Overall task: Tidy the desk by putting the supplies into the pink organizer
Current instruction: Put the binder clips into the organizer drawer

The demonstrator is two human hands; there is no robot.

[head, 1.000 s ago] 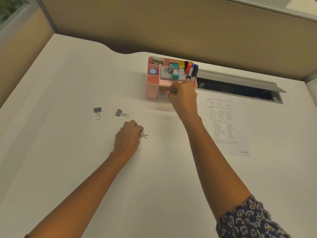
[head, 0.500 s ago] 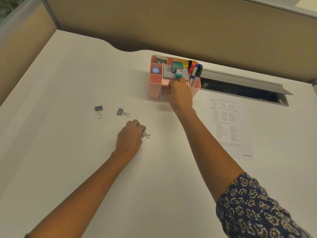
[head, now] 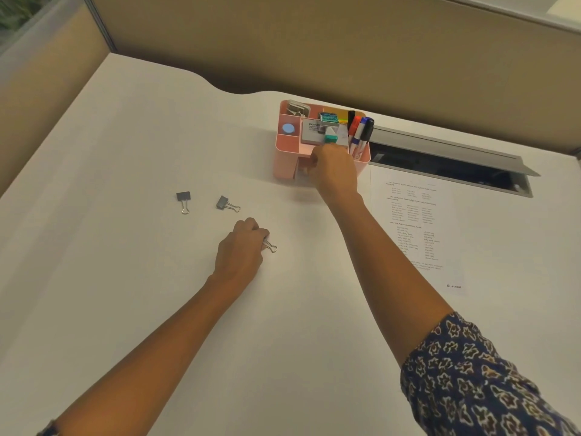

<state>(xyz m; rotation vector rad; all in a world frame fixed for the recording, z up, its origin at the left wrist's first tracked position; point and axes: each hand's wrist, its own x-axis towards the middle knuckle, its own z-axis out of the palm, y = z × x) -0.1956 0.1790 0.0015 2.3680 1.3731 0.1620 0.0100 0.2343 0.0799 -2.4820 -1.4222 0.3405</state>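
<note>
The pink organizer (head: pixel 284 158) stands at the back of the white desk, holding markers (head: pixel 361 130), a teal-capped item (head: pixel 330 138), a blue round piece (head: pixel 288 129) and a grey box. My right hand (head: pixel 334 173) is pressed against the organizer's front, fingers curled into the low opening there; whatever they hold is hidden. My left hand (head: pixel 242 250) rests on the desk, closed over a binder clip whose wire handle (head: pixel 271 246) sticks out to the right. Two more black binder clips (head: pixel 183 198) (head: pixel 224 202) lie loose to the left.
A printed sheet (head: pixel 415 221) lies right of the organizer, under my right forearm's far side. An open cable tray with a raised grey lid (head: pixel 446 152) runs along the back right. Tan partition walls enclose the desk at the back and left.
My right hand has shifted closer into the organizer's front opening, and a small dark item seen in its fingers earlier no longer shows. My left hand stays on its clip.
</note>
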